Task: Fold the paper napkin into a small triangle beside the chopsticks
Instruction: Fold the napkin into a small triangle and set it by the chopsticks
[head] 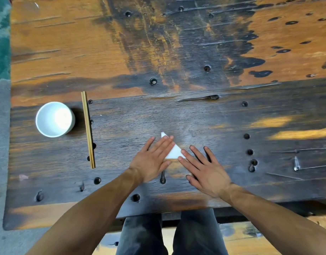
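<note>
A white paper napkin lies folded into a small triangle on the dark wooden table, near its front edge. My left hand lies flat over the triangle's left side, fingers together, hiding part of it. My right hand rests flat with spread fingers, two fingertips touching the triangle's lower right corner. A pair of wooden chopsticks lies side by side well to the left of the napkin, pointing away from me.
A white bowl stands left of the chopsticks. The table has several dark knot holes and a worn orange area at the back. Teal carpet and grey floor lie beyond the left edge. My legs show below the front edge.
</note>
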